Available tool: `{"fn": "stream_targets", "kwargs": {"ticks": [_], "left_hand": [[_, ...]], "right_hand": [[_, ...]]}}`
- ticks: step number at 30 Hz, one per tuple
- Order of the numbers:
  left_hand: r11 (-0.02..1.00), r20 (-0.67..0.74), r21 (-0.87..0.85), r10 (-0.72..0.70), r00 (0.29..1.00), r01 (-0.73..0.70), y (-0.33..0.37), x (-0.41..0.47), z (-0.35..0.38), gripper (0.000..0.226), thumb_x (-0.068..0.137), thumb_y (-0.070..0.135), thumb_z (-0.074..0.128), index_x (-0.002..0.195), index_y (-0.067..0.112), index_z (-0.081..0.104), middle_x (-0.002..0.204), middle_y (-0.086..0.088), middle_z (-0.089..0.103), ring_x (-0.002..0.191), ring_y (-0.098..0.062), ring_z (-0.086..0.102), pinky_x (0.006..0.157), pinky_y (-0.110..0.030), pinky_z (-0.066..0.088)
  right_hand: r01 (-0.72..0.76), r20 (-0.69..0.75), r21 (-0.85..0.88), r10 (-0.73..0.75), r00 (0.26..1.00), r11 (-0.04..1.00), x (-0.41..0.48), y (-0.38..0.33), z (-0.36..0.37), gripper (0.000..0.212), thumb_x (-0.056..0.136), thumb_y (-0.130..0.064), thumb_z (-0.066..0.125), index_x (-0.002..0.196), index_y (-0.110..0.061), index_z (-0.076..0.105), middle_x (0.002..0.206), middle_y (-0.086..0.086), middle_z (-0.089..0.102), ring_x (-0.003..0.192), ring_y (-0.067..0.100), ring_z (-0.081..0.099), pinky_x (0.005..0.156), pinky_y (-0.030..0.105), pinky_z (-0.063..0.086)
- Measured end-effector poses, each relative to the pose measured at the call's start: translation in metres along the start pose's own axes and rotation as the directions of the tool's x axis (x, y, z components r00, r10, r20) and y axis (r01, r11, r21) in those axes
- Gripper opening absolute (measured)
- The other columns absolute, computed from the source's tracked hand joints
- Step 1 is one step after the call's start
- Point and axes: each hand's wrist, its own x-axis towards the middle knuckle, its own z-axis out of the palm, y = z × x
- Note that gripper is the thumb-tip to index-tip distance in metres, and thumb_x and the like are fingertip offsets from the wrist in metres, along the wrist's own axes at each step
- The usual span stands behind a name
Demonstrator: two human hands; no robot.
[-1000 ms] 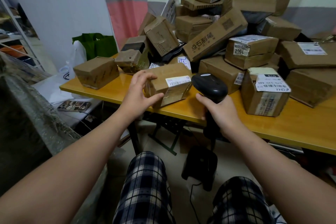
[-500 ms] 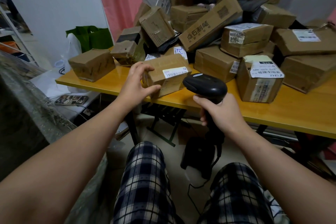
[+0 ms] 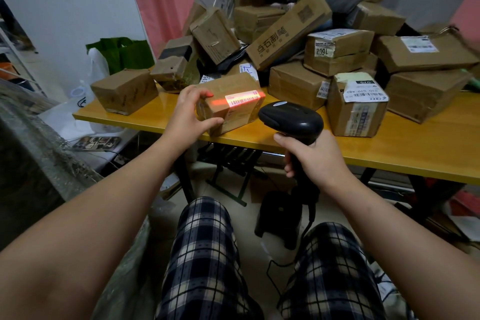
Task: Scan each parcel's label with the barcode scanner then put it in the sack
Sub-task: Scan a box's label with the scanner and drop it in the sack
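Small parcel [image 3: 231,104] is held at the table [image 3: 389,153] edge by left hand [image 3: 185,118], fingers pinching its end. Scanner [image 3: 291,118] gripped by right hand [image 3: 310,157]. Judged light, stiff; best grasped across its ends.

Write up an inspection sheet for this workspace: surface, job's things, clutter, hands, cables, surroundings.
Surface: yellow table, bare along the front, heaped at the back.
Job's things: small parcel at the table's front edge, with a red scan line across its label; barcode scanner aimed at it; grey mesh sack at the left, probably the drop point.
Clutter: pile of cardboard parcels; lone box at the left end.
Hands: left hand grips the parcel's left end; right hand grips the scanner's handle.
Cables: black scanner cable drops to the floor.
Surroundings: scanner stand on the floor; phone and green bag at the left.
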Motion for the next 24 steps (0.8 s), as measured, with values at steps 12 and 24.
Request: {"fn": "stream_targets", "kwargs": {"ticks": [12, 24], "left_hand": [[1.0, -0.024, 0.022, 0.011, 1.0, -0.011, -0.005, -0.001, 0.004, 0.055, 0.074, 0.023, 0.081, 0.12, 0.024, 0.05, 0.142, -0.001, 0.035, 0.131, -0.014, 0.036, 0.109, -0.033, 0.034], [0.99, -0.145, -0.141, 0.001, 0.989, -0.021, 0.018, -0.033, -0.011, 0.053, 0.074, 0.017, 0.08, 0.114, 0.03, 0.048, 0.144, -0.001, 0.027, 0.134, -0.01, 0.029, 0.11, -0.028, 0.034]], "right_hand": [[-0.019, -0.031, -0.018, 0.019, 0.999, 1.0, -0.01, 0.005, -0.002, 0.009, 0.084, -0.021, 0.072, 0.085, -0.021, 0.064, 0.056, 0.008, 0.059, 0.049, 0.022, 0.06, 0.056, 0.042, 0.056], [0.094, 0.01, 0.068, -0.095, 0.995, 0.993, -0.007, 0.002, 0.017, 0.013, 0.081, -0.012, 0.075, 0.082, -0.02, 0.065, 0.057, -0.004, 0.062, 0.052, 0.016, 0.059, 0.053, 0.028, 0.051]]}}
